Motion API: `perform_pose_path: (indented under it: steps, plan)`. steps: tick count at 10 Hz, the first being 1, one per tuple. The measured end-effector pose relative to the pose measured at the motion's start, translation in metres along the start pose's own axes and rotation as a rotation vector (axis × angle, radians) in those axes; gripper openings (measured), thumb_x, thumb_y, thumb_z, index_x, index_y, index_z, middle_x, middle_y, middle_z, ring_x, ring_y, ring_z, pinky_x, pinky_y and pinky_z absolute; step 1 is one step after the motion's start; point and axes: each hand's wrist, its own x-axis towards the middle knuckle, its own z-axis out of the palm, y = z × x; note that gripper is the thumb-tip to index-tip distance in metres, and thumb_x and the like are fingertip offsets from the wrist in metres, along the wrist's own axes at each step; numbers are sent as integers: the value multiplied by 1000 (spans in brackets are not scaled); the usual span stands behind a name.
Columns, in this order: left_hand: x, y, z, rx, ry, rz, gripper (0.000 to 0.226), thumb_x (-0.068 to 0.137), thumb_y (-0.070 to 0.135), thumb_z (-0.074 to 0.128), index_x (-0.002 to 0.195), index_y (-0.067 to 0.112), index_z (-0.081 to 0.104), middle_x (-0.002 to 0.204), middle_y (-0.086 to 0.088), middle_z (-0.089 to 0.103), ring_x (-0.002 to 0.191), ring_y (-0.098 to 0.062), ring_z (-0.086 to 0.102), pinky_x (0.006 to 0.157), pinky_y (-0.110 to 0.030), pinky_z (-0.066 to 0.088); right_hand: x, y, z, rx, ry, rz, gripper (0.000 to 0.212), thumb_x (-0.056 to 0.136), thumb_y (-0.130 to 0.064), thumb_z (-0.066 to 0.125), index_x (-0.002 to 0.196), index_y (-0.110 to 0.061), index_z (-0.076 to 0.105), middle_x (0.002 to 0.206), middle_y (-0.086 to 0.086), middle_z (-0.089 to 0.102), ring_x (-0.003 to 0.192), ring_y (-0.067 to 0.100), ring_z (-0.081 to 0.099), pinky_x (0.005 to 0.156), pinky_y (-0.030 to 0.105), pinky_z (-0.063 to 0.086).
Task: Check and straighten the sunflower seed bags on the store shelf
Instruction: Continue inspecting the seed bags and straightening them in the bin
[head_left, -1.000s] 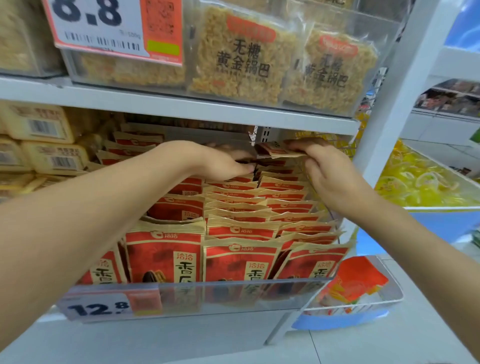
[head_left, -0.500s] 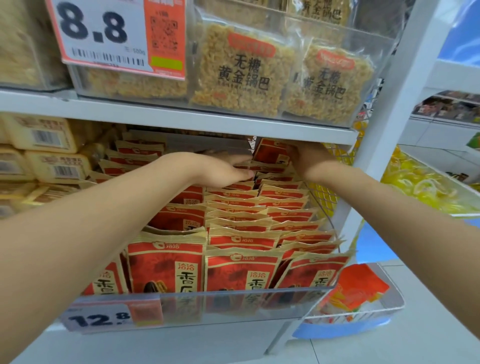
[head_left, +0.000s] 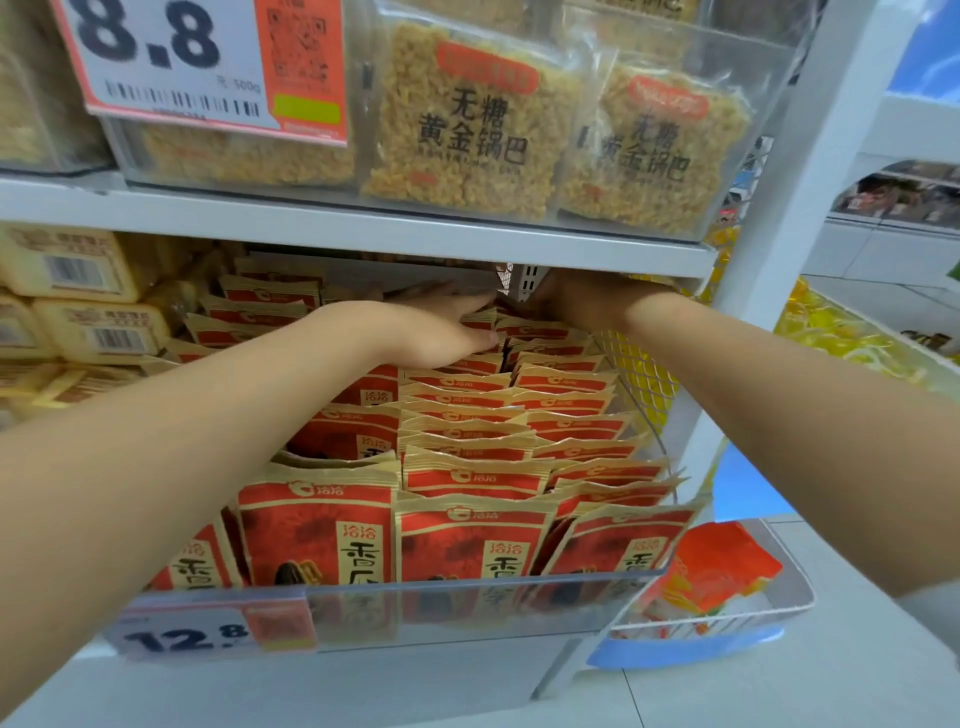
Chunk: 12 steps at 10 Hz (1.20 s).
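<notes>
Red and gold sunflower seed bags (head_left: 472, 540) stand in several rows on the middle shelf, behind a clear front rail (head_left: 467, 603). The front right bags lean to the left. My left hand (head_left: 436, 332) reaches to the back of the rows, fingers stretched flat over the tops of the rear bags. My right hand (head_left: 571, 301) is deep at the back right, just under the upper shelf (head_left: 363, 228). Its fingers are in shadow and hidden, so whether it holds a bag is unclear.
A 12.8 price tag (head_left: 182, 636) sits on the rail. Yellow boxes (head_left: 93, 332) are stacked to the left. A wire divider (head_left: 639, 374) and a white post (head_left: 810, 156) bound the right side. Rice crust packets (head_left: 462, 130) fill the shelf above. A white basket (head_left: 779, 608) hangs lower right.
Both hands have pushed further back into the shelf. The bag my right hand lifted at the back is no longer in sight, and that hand has slipped under the upper shelf.
</notes>
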Motion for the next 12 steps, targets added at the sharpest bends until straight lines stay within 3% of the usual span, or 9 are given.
perform_pose_path:
  steps: [1, 2, 4, 5, 6, 8, 10, 11, 12]
  plan:
    - [-5, 0, -5, -84, 50, -17, 64, 97, 65, 30, 154, 46, 6, 165, 7, -8, 152, -21, -8, 120, -57, -7, -9, -7, 0, 103, 70, 25, 32, 104, -23, 41, 130, -20, 59, 133, 10, 59, 117, 28, 56, 102, 37, 44]
    - [-16, -8, -4, -89, 7, -9, 61, 100, 60, 27, 154, 44, 4, 165, 5, -8, 152, -23, -7, 121, -56, -3, -51, -22, 5, 203, 125, -8, 44, 106, -36, 33, 147, -21, 40, 151, 6, 41, 136, 27, 41, 108, 30, 30]
    - [-81, -9, -15, -25, -27, 41, 63, 96, 62, 13, 155, 41, 4, 166, 3, 0, 153, -20, 1, 122, -54, 0, -194, -42, -5, 455, 190, -95, 58, 99, -50, 30, 147, -19, 40, 140, -11, 46, 128, -1, 39, 102, 13, 26]
    - [-110, -5, -8, -6, -66, 29, 61, 94, 64, 7, 153, 47, 2, 166, 7, -2, 152, -15, -5, 120, -55, -7, -238, -59, 22, 230, 249, -248, 64, 96, -64, 22, 145, -28, 42, 144, -14, 46, 133, 3, 41, 111, 27, 32]
    - [-116, -8, 1, 15, -93, 7, 59, 97, 61, 5, 154, 46, 1, 165, 8, -10, 152, -15, -11, 119, -57, -8, -219, -54, 45, -110, 322, -282, 79, 95, -67, 13, 138, -14, 51, 139, 7, 55, 130, 28, 51, 108, 44, 42]
    - [-103, -11, 0, -72, 50, 3, 57, 102, 53, 12, 156, 35, 15, 166, 3, 3, 153, -18, 0, 121, -52, 0, -160, -40, 38, -202, 235, -217, 95, 88, -77, 1, 135, -11, 50, 137, 12, 51, 126, 34, 46, 109, 46, 36]
    - [-128, -28, -3, -65, 138, 29, 53, 105, 46, 20, 155, 32, 21, 164, 4, 19, 151, -15, 12, 123, -48, 11, -201, -38, 33, -108, 241, -256, 91, 82, -81, 9, 149, -25, 34, 154, -1, 35, 144, 14, 26, 121, 38, 12]
    - [-134, -48, -6, -40, 152, -13, 52, 102, 52, 28, 152, 38, 29, 161, 8, 25, 151, -16, 17, 122, -52, 12, -203, -53, 29, -121, 314, -328, 86, 84, -81, 15, 150, -28, 32, 155, -1, 34, 144, 15, 26, 121, 40, 13]
    - [-131, -62, -8, -101, 103, -45, 40, 101, 47, 42, 140, 40, 50, 152, 9, 44, 144, -17, 33, 118, -53, 23, -191, -81, 29, -84, 244, -410, 74, 91, -71, 19, 152, -30, 29, 156, -1, 33, 144, 17, 27, 117, 41, 26]
